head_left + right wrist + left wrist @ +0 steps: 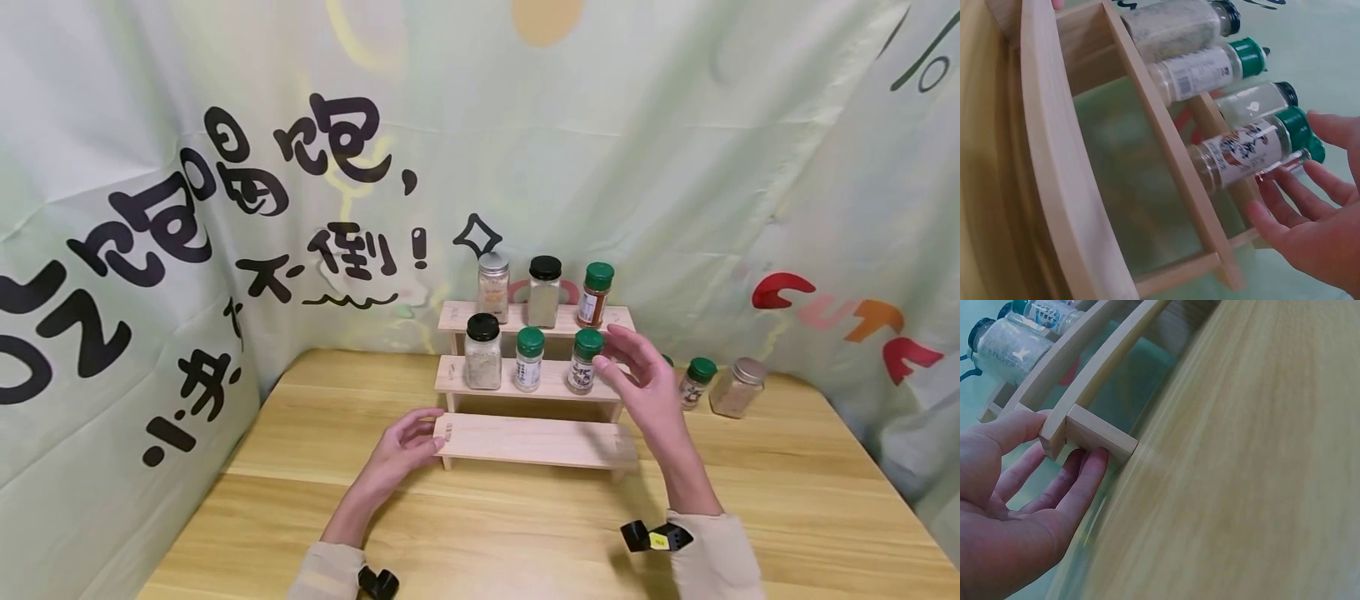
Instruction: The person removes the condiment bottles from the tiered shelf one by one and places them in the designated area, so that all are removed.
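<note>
A three-step wooden rack point(536, 440) stands on the table, its lowest step bare. My left hand point(401, 454) holds the left end of that step, thumb on the plank and fingers against the side support point(1100, 431). Beside the right-hand green-capped spice jar point(582, 367) on the middle step is my right hand point(651, 396), its fingers spread around the jar without closing on it. In the right wrist view, the thumb and fingers stand near the green cap point(1293, 128); whether a fingertip touches it I cannot tell.
A black-capped jar point(483, 358) and another green-capped jar point(528, 367) share the middle step. Three jars, including a silver-capped one point(493, 292), line the top step. Right of the rack, a small green-capped jar point(696, 383) and a square jar point(738, 390) stand on the table.
</note>
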A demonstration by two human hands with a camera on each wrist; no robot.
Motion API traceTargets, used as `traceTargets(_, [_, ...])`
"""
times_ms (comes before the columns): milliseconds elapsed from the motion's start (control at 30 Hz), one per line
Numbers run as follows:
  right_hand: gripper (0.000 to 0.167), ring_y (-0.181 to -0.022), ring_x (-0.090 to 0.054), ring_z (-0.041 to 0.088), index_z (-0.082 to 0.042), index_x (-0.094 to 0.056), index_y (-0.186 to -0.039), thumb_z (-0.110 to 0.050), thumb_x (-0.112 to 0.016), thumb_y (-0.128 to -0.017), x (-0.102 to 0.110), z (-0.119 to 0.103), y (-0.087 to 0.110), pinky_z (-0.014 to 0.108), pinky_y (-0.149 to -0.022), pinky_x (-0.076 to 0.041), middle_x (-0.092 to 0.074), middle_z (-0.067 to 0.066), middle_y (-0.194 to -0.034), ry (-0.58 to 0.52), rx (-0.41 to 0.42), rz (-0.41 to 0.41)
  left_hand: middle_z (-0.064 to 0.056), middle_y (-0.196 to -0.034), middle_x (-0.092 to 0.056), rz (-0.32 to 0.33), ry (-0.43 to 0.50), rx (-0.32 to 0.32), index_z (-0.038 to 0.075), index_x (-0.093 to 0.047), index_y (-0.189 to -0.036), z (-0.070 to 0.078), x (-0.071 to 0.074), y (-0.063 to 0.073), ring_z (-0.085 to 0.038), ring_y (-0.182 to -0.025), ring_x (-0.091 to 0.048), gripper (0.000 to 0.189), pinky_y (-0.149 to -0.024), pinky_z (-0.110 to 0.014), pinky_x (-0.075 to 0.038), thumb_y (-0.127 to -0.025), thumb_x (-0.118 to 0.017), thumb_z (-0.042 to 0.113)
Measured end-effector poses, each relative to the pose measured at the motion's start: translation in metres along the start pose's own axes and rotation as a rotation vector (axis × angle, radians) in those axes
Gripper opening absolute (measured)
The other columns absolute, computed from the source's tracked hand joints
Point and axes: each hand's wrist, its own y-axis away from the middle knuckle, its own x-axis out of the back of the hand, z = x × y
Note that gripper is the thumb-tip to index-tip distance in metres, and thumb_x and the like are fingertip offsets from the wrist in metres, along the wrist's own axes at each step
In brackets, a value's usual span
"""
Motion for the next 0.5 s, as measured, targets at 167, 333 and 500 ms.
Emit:
traceTargets(167, [0.054,-0.124,-0.057,0.013,-0.008,-0.049,-0.151,-0.018,-0.068,-0.101,-0.007,0.002,0.0,0.013,-0.101,-0.047,-0.057,0.017,-0.143,-0.009,-0.006,-0.009,-0.025,-0.136,-0.056,-0.003,0.0,0.0,0.004,-0.052,-0.144,0.001,0.0,0.0,-0.028,-0.114,-0.065,0.055,-0.093,-0.042,-0.06,-0.093,-0.073,0.003])
traceTargets(333, [0.052,-0.122,-0.059,0.012,-0.008,-0.052,-0.149,-0.019,-0.068,-0.101,-0.012,0.002,-0.002,0.013,-0.101,-0.047,-0.059,0.016,-0.141,-0.023,-0.005,0.017,-0.025,-0.136,-0.056,0.004,0.006,0.0,0.004,-0.053,-0.144,0.002,0.0,0.0,-0.029,-0.115,-0.065,0.056,-0.093,-0.043,-0.06,-0.093,-0.074,0.002])
traceTargets(500, [0.05,-0.117,-0.062,0.013,-0.007,-0.055,-0.146,-0.018,-0.07,-0.1,-0.015,0.002,-0.004,0.015,-0.099,-0.05,-0.063,0.013,-0.136,-0.033,-0.003,0.029,-0.025,-0.136,-0.057,0.009,-0.001,0.01,0.004,-0.053,-0.144,0.001,0.0,0.0,-0.03,-0.115,-0.065,0.056,-0.093,-0.043,-0.06,-0.092,-0.074,0.002])
